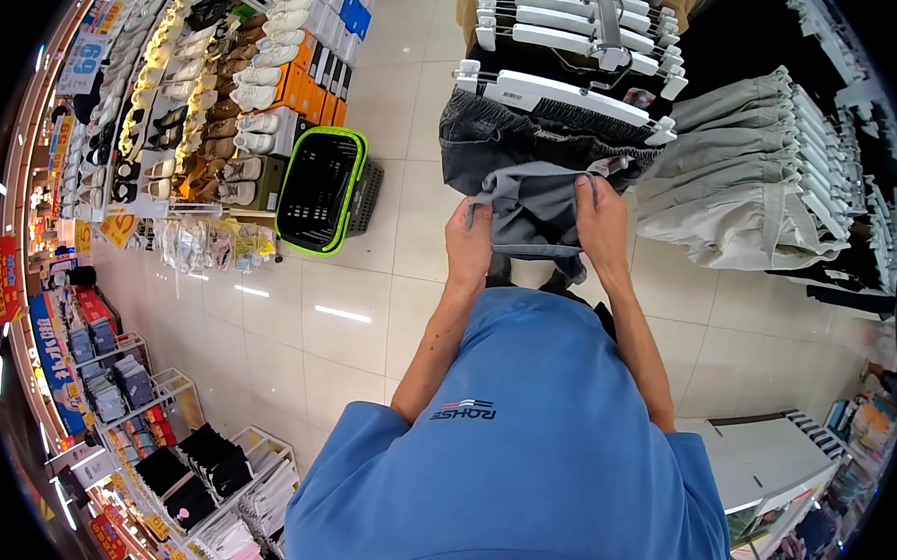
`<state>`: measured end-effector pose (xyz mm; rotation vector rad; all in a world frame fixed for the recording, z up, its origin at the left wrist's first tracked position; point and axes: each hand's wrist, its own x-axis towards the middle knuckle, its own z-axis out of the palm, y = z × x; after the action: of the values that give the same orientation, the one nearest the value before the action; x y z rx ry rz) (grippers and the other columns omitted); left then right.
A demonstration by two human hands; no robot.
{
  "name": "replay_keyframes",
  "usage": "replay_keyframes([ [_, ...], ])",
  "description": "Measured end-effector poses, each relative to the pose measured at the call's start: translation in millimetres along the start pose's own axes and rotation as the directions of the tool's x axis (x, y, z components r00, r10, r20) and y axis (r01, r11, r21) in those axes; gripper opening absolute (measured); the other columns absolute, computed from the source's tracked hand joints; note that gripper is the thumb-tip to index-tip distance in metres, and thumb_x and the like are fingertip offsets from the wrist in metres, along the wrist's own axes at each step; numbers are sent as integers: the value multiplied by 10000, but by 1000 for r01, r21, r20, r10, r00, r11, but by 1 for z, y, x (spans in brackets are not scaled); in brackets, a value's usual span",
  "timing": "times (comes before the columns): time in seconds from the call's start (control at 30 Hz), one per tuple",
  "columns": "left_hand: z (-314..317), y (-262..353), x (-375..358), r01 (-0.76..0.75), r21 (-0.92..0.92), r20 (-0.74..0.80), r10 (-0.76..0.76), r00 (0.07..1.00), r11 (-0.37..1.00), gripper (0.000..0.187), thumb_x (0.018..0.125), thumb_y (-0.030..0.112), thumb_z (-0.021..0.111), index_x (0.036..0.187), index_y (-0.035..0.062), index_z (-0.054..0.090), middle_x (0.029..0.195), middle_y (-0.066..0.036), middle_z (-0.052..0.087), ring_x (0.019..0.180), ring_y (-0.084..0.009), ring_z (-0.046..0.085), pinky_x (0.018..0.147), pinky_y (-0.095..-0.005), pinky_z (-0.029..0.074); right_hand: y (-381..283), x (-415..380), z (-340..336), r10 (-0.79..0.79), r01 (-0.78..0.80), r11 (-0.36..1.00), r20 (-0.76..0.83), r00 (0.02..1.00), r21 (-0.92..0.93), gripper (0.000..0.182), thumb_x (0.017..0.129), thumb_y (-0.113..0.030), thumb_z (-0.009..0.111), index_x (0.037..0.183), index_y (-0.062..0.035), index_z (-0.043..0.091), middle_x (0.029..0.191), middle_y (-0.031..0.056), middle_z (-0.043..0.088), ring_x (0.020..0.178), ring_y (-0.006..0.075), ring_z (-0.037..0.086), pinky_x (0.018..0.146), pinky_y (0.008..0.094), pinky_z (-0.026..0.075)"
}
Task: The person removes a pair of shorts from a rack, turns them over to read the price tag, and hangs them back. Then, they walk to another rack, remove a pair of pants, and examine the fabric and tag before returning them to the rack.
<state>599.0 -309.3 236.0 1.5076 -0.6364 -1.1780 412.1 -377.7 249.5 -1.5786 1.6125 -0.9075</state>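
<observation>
A pair of dark grey jeans with an elastic waist hangs from a white clip hanger. Lower down, part of the jeans is turned so that lighter grey cloth faces up, stretched between my hands. My left hand pinches its left edge between thumb and fingers. On the other side, my right hand grips the right edge, thumb on top. A small pale label shows close to the right thumb.
More white hangers crowd the rack ahead. Light beige trousers hang at the right. To the left, a black basket with a green rim stands beside shelves of shoes. A white cabinet is behind on the right.
</observation>
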Motion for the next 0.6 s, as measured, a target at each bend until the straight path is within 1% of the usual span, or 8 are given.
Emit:
replay_keyframes([
  [0.13, 3, -6, 5, 5, -137, -13, -7, 1000, 991, 400, 1049, 362, 529, 1190, 9, 650, 1044, 14, 642, 955, -72, 531, 851, -214, 430, 3, 0, 3, 2, -3, 998, -20, 1000, -59, 440, 1017, -346, 531, 768, 16, 548, 662, 222, 567, 620, 410, 553, 593, 459, 426],
  [0.27, 1, -10, 7, 141, -327, 67, -125, 990, 934, 503, 1053, 429, 485, 1302, 3, 578, 1162, -35, 649, 1032, -110, 578, 919, -256, 457, 4, 0, 4, 6, -7, 999, -38, 999, -35, 482, 1004, -378, 555, 738, 24, 540, 653, 217, 555, 583, 390, 479, 579, 443, 412],
  [0.33, -3, -2, 6, 247, -384, 124, -216, 969, 890, 572, 1053, 470, 454, 1365, -4, 521, 1249, -78, 633, 1102, -149, 595, 971, -294, 469, 0, -1, 4, 8, -8, 1000, 4, 1000, -1, 491, 997, -393, 569, 744, 27, 548, 641, 206, 529, 565, 338, 454, 568, 421, 402],
  [0.37, -3, 1, 5, 249, -403, 147, -206, 967, 881, 600, 1049, 491, 436, 1377, -7, 502, 1276, -94, 619, 1133, -169, 590, 992, -314, 466, -1, -2, 3, 9, -10, 1000, 24, 1000, 17, 497, 994, -401, 576, 747, 29, 552, 635, 201, 517, 556, 313, 441, 562, 411, 397],
  [0.47, -4, 6, 5, 275, -469, 230, -185, 956, 839, 663, 1037, 545, 392, 1412, 2, 453, 1355, -124, 575, 1220, -219, 568, 1046, -360, 456, 3, -7, -1, -91, 50, 980, 212, 973, 193, 498, 1011, -413, 556, 782, 29, 563, 642, 131, 549, 578, 218, 436, 564, 376, 383],
  [0.5, -6, 4, 7, 296, -496, 265, -182, 947, 816, 669, 1032, 557, 382, 1423, 17, 443, 1381, -122, 560, 1243, -231, 556, 1059, -369, 451, 8, -6, -4, -137, 39, 953, 313, 940, 300, 466, 1038, -407, 515, 879, 20, 611, 746, 60, 626, 680, 142, 518, 619, 326, 418],
  [0.53, -9, 1, 9, 316, -522, 299, -177, 938, 792, 676, 1027, 569, 373, 1434, 32, 432, 1406, -120, 545, 1266, -243, 545, 1072, -377, 445, 11, -7, -5, -102, -37, 908, 306, 946, 416, 463, 1044, -410, 497, 922, 20, 618, 788, 54, 640, 716, 142, 540, 647, 316, 431],
  [0.6, -13, -4, 12, 384, -589, 354, -200, 914, 711, 669, 1027, 568, 365, 1452, 53, 413, 1452, -112, 502, 1317, -260, 495, 1110, -411, 406, 13, -6, -7, -33, -174, 761, 305, 952, 625, 470, 1056, -416, 462, 1009, 20, 633, 873, 43, 668, 789, 140, 585, 705, 296, 456],
])
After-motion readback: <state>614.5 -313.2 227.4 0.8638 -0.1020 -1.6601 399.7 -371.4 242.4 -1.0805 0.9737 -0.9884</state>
